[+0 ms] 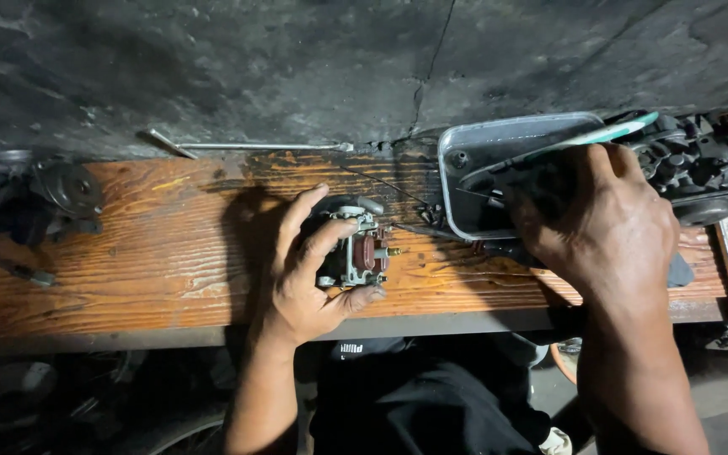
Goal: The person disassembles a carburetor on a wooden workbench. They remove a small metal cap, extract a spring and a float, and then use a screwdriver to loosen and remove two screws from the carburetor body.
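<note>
2 hands over wooden bench [170, 261]
Left hand [309, 270] clamped around small carburetor [355, 253]; right hand [604, 223] curled over metal tray [465, 143], grip unclear.

No packages, labels, signs or screens visible anywhere on the workbench

Person seen from above: left hand [309, 270] and right hand [608, 223], both bare, without gloves, rings or a watch. Forearms bare, with no sleeves in view. Near edge, centre: dark black clothing [419, 400] with a small pale printed mark by its upper hem.
</note>
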